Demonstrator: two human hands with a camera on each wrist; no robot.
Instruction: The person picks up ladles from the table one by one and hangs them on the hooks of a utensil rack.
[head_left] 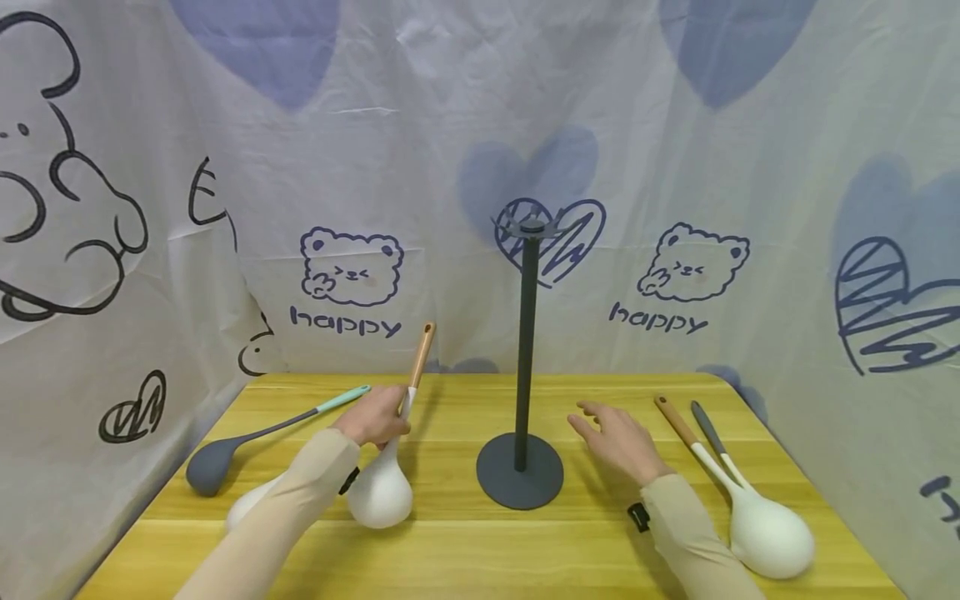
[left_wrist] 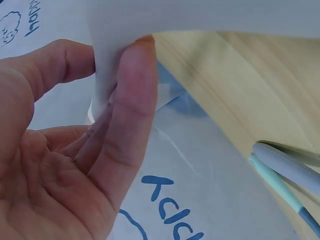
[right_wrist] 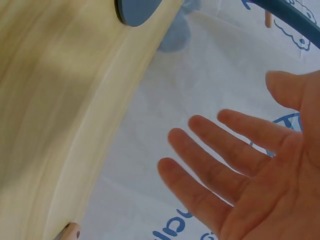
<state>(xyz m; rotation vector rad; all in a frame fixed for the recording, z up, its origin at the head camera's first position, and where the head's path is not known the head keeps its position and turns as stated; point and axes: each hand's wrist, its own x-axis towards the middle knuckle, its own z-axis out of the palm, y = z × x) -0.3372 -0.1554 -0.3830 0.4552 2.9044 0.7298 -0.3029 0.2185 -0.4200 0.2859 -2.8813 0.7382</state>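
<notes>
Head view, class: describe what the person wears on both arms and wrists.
Both arms wear long beige sleeves reaching the wrists. A small black device sits at the left sleeve cuff and another at the right sleeve cuff. The left hand and right hand are bare, without gloves.

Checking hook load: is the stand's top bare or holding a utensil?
Bare. Nothing hangs from the stand; the ladles lie on the table, one in the left hand.

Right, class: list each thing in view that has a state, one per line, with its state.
Left hand: grips white ladle, tilted.
Right hand: open, empty.
Grey ladle: lying flat.
Utensil stand: upright, hooks bare.
Right-side white ladle: lying flat.
</notes>
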